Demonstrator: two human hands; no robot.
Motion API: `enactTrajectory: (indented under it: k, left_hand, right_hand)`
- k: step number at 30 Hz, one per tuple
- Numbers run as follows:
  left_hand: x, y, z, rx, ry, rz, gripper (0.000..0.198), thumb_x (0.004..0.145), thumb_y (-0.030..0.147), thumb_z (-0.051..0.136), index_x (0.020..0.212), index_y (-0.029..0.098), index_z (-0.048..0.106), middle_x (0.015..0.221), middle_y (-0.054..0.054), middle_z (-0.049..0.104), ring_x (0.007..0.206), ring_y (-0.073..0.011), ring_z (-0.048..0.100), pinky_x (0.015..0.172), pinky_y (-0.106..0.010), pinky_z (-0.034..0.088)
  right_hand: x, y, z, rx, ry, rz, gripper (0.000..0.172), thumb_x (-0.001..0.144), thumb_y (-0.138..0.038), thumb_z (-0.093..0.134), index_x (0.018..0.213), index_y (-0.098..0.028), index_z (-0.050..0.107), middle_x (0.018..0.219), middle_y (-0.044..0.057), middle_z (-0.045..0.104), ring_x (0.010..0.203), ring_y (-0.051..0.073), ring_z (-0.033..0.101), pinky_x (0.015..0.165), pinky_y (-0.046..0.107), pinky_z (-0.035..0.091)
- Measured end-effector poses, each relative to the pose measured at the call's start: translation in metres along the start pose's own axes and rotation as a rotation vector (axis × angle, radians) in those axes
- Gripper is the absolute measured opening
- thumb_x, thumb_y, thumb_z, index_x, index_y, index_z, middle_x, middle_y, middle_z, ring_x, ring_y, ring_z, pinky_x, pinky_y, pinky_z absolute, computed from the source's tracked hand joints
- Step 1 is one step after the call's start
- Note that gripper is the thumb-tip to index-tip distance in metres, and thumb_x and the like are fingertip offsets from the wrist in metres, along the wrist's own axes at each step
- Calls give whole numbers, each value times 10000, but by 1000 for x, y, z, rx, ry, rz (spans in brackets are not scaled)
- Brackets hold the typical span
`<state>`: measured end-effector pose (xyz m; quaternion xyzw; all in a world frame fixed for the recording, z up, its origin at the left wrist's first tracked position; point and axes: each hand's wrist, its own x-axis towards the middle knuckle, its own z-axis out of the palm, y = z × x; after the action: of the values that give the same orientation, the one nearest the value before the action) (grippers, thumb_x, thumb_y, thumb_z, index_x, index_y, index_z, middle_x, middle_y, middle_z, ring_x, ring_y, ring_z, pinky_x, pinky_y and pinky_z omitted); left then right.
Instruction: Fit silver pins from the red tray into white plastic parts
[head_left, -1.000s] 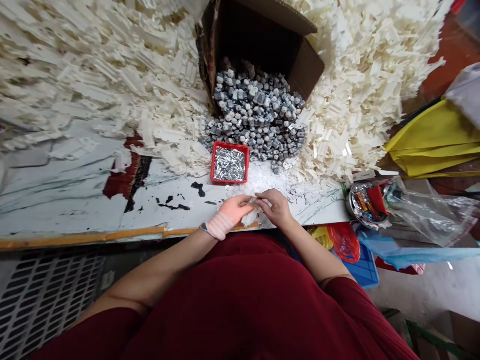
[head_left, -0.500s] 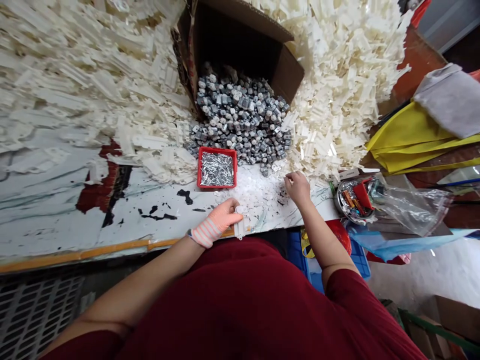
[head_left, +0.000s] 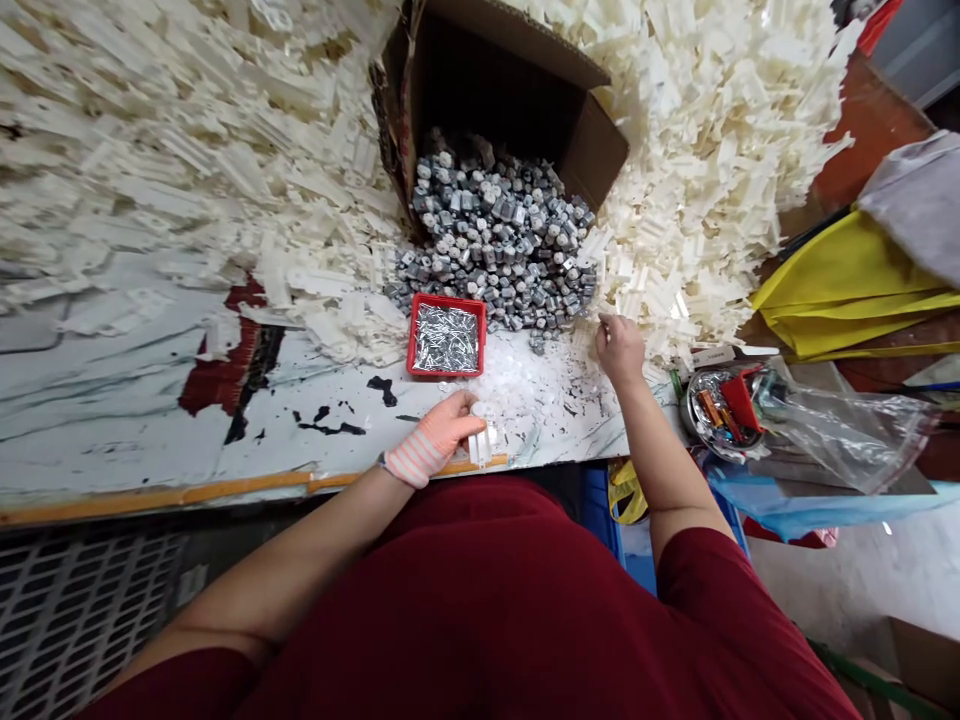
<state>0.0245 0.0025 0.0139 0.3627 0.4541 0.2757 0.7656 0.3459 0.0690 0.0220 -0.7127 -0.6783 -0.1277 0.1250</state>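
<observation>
My left hand, in an orange striped glove, is closed on a small white plastic part near the table's front edge. My right hand is stretched out to the edge of the white plastic parts heap, its fingers curled down among the pieces; what they grip is hidden. A red tray of small metal pins lies between the hands. Behind it, grey metal pieces spill from a tipped cardboard box.
White plastic parts cover the table's left and back. A worn white tabletop has an orange front edge. A round tin with oddments, a plastic bag and yellow cloth lie at right. A blue crate sits below.
My hands were together over the white part; my right hand has let go and reached out right to the parts heap. My left hand keeps the part near the table edge.
</observation>
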Motion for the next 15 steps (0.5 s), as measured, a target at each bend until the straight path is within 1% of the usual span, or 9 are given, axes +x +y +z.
enactTrajectory:
  k: [2,5,8,10,13,15]
  left_hand:
    - [-1,5,4,-27,-2,4,297,564,215,627,807,190,459,554,91,438,439,-79,433,400,-191,312]
    - [-3,9,6,-50,-7,4,307,563,213,628,819,189,461,552,97,430,440,-74,425,401,-188,326]
    - [-6,10,3,-60,13,4,313,566,216,632,830,189,464,569,96,432,448,-71,420,398,-185,318]
    - [-8,11,-1,-74,29,-3,323,567,215,636,840,188,467,603,86,455,484,-75,444,422,-186,339]
    - [-10,11,-5,-87,37,-17,338,570,219,638,862,187,473,665,65,492,554,-91,490,481,-202,390]
    - [-11,10,-6,-78,31,-6,328,578,224,635,861,190,473,665,62,479,558,-92,482,497,-210,396]
  right_hand:
    - [2,7,-3,39,39,-2,301,924,-188,390,1106,-154,628,975,113,646,957,235,548,852,332,431]
    - [4,-1,-12,0,8,-93,278,917,-176,413,1077,-170,640,995,119,628,954,245,515,814,343,428]
    - [7,-22,-29,-68,-122,-272,261,919,-173,429,1067,-173,644,1028,132,609,989,263,469,774,339,407]
    - [13,-35,-41,-74,-228,-366,266,928,-166,416,1055,-167,649,1033,137,603,996,264,454,780,336,394]
    - [31,-48,-53,-29,-365,-413,294,938,-148,391,1053,-153,662,1014,137,615,974,252,468,813,339,380]
    - [46,-54,-56,26,-452,-429,287,940,-155,405,1043,-164,674,997,116,637,955,237,491,821,333,379]
